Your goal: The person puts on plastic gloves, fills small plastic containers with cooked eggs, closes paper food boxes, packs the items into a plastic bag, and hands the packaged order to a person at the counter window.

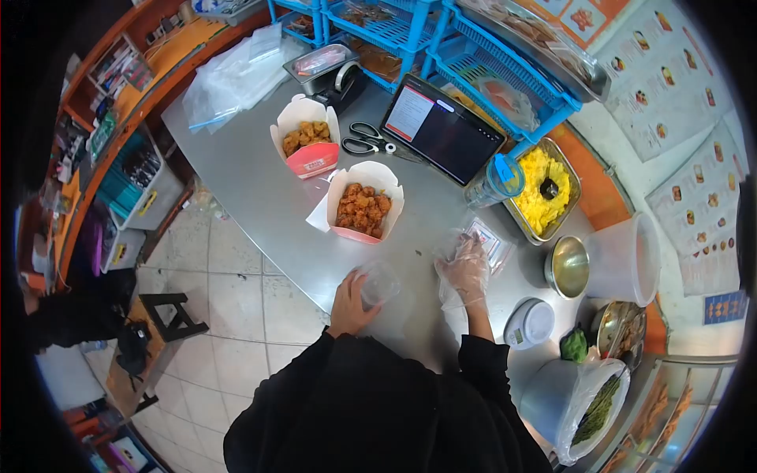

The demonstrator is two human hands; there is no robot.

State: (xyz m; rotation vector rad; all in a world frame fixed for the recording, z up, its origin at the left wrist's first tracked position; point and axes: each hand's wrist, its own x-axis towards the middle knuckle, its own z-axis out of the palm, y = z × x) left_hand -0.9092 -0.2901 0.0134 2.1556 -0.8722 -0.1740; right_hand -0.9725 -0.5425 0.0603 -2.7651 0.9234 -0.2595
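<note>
Fingers of the bare left hand (pixel 352 307) are curving partway round the left side of a clear cup (pixel 382 282) and holding it. The cup is occupying the near side of the tablet (pixel 443 128); whether it is touching the table (pixel 248 177) is not showing clearly. Also nearer than the tablet, the right hand (pixel 462 264) is wearing a clear glove (pixel 452 295), fingers bunching beside a packet (pixel 490 244); one cannot tell whether they are gripping anything. Left of the tablet, scissors (pixel 363 144), a front box (pixel 393 187) and a rear box (pixel 317 163) are lying; right of it, a jug (pixel 485 190) is standing.
</note>
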